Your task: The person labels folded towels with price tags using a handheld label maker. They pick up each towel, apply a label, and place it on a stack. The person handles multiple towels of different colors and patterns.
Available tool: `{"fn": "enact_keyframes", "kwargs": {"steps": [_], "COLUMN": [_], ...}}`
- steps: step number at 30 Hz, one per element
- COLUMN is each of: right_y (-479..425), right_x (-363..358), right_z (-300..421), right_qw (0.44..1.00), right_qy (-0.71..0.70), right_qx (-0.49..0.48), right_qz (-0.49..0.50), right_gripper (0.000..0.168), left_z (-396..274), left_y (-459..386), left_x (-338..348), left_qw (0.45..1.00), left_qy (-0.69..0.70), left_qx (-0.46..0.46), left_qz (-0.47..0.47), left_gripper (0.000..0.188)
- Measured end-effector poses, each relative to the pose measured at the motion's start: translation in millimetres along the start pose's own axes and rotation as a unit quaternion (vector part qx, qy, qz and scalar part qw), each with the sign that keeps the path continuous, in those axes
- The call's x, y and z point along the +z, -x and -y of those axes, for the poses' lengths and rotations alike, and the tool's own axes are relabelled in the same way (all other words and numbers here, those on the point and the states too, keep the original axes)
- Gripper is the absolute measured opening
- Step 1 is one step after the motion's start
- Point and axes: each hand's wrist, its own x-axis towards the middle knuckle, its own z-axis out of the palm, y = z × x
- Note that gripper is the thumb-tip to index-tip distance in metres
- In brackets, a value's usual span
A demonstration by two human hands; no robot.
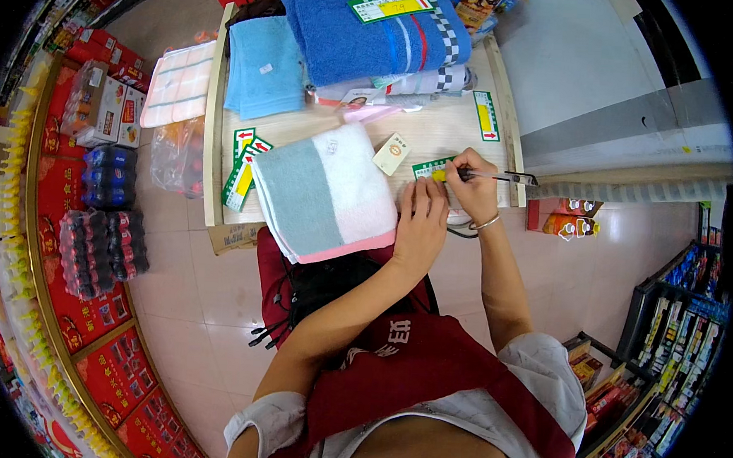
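A pen (507, 176) is gripped in my right hand (477, 188), its tip side down over a green, white and yellow price tag (427, 169). My left hand (421, 225) lies palm down, its fingertips at the tag's lower edge. Left of it, a folded green, white and pink towel (318, 195) overhangs the table's near edge. A small cream card (393, 154) rests just beyond the towel on the pale wooden tabletop (443, 124). Several more price tags (239, 185) overlap at the left, partly under the towel. Another tag (486, 116) lies at the right.
At the back are a stack of dark blue towels (351, 48), bearing a tag, and a light blue towel (265, 77). A checked towel (181, 85) sits beyond the left rim. Bottle packs (108, 178) stand on the floor; shelves (677, 345) rise at right.
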Motion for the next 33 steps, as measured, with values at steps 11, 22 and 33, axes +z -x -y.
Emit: {"fn": "enact_keyframes", "kwargs": {"steps": [11,22,33], "right_y": [2.0,2.4,0.3], "right_x": [-2.6,0.6,-0.3], "right_z": [-2.7,-5.9,-3.3], "right_qw": [0.999,0.999,0.999], "right_qy": [-0.03,-0.018,-0.006], "right_qx": [0.032,0.034,0.027], "right_qz": [-0.024,-0.026,-0.022], "right_gripper": [0.018,0.017,0.019], "left_z": [2.6,3.1,3.6], "left_y": [-3.3,-1.6,-1.8], "left_x": [-5.8,-4.5,-6.6], "left_qw": [1.0,1.0,0.999], "left_qy": [0.016,0.002,-0.023], "left_qx": [-0.004,0.002,0.001], "left_qz": [0.016,0.019,0.024], "left_gripper": [0.052,0.051,0.047]}}
